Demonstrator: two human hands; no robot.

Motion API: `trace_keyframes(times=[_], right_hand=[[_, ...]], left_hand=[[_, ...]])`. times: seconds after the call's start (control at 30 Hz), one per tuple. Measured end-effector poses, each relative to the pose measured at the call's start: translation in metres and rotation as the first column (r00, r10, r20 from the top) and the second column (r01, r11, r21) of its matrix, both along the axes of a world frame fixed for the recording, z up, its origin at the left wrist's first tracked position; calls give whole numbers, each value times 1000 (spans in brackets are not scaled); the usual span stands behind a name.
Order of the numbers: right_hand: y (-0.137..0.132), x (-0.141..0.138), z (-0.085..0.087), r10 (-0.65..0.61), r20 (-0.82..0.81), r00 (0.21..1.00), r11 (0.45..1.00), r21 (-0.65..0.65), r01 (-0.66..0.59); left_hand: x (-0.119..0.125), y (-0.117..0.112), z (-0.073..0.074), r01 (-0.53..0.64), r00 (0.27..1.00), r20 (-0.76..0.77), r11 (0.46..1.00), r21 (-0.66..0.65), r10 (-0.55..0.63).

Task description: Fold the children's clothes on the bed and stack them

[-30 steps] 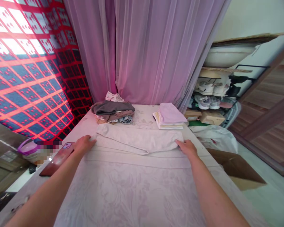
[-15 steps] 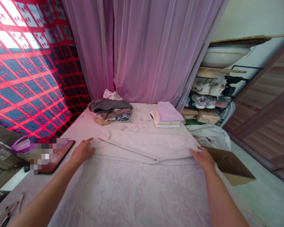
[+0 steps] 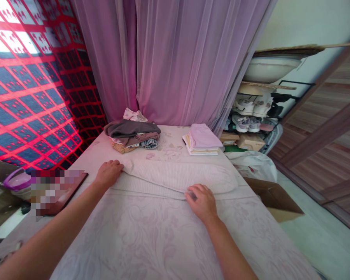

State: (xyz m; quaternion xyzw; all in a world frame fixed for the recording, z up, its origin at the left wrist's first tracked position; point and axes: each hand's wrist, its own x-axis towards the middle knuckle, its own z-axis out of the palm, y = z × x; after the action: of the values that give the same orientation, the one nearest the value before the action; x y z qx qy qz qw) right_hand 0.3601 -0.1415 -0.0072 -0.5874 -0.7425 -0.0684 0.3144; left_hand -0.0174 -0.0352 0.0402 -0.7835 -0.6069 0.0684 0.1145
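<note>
A pale ribbed garment [image 3: 177, 177] lies folded across the flower-patterned bed cover [image 3: 151, 241]. My left hand [image 3: 108, 174] rests on the garment's left end, its fingers curled down over the edge. My right hand [image 3: 202, 201] lies on the near fold of the garment, a little right of its middle, fingers bent and pressing on the cloth. Whether either hand pinches the cloth I cannot tell.
A heap of grey and brown clothes [image 3: 132, 134] sits at the back left, a neat stack of folded pale clothes [image 3: 202, 139] at the back right. A dark red phone case [image 3: 71, 190] lies left. A cardboard box [image 3: 275, 196] and shoe shelves [image 3: 251, 116] stand right. Pink curtain [image 3: 175, 58] behind.
My right hand has slid left from the garment's right end to its near fold by the middle. My left hand has stayed at the left end, its fingers curling more.
</note>
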Motion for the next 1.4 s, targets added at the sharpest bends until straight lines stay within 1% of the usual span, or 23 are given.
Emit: trace_keyframes(times=[0.1,0.2,0.3,0.37,0.43,0.53,0.6,0.63,0.7,0.8,0.87,1.03,1.2,1.33,1.4], right_hand=[[-3,-3,-4,-28,55,998,999,-40,30],[-4,1,-4,-23,89,996,999,-38,26],[-6,6,-2,8,87,996,1000,16,-10],[-9,8,-2,25,83,996,998,48,-29],[-13,11,-3,27,88,996,999,40,-31],[-16,13,-5,42,107,993,999,-27,-40],[-16,14,-6,60,117,991,997,-56,-54],[-16,15,-6,65,117,991,997,-59,-58],[-16,16,-5,65,109,992,997,-47,-60],[-16,17,-5,67,98,993,998,-27,-65],[-18,18,-6,80,106,991,996,-42,-76],[-20,18,-9,120,123,985,990,-86,-110],[-19,20,-12,137,88,987,989,-76,-131],[-18,23,-16,151,64,987,988,-55,-147],[-18,24,-18,160,59,985,986,-54,-157]], left_hand=[[2,3,5,16,1000,8,1000,21,-16],[-2,1,11,19,998,58,990,142,-28],[-11,-10,13,44,989,123,957,286,-82],[-19,-22,10,51,980,163,943,328,-110],[-25,-36,4,55,972,200,948,314,-123],[-31,-55,-10,39,961,259,973,225,-99],[-33,-63,-18,22,952,297,984,175,-74],[-35,-66,-21,17,947,313,986,166,-69],[-37,-69,-25,14,939,336,982,188,-77],[-40,-72,-27,18,934,340,965,261,-110],[-41,-74,-28,30,940,320,959,282,-123],[-43,-82,-34,41,950,289,965,258,-117],[-44,-86,-34,15,946,305,956,292,-108],[-43,-87,-36,0,939,332,965,261,-90],[-44,-87,-38,-18,926,370,970,242,-75]])
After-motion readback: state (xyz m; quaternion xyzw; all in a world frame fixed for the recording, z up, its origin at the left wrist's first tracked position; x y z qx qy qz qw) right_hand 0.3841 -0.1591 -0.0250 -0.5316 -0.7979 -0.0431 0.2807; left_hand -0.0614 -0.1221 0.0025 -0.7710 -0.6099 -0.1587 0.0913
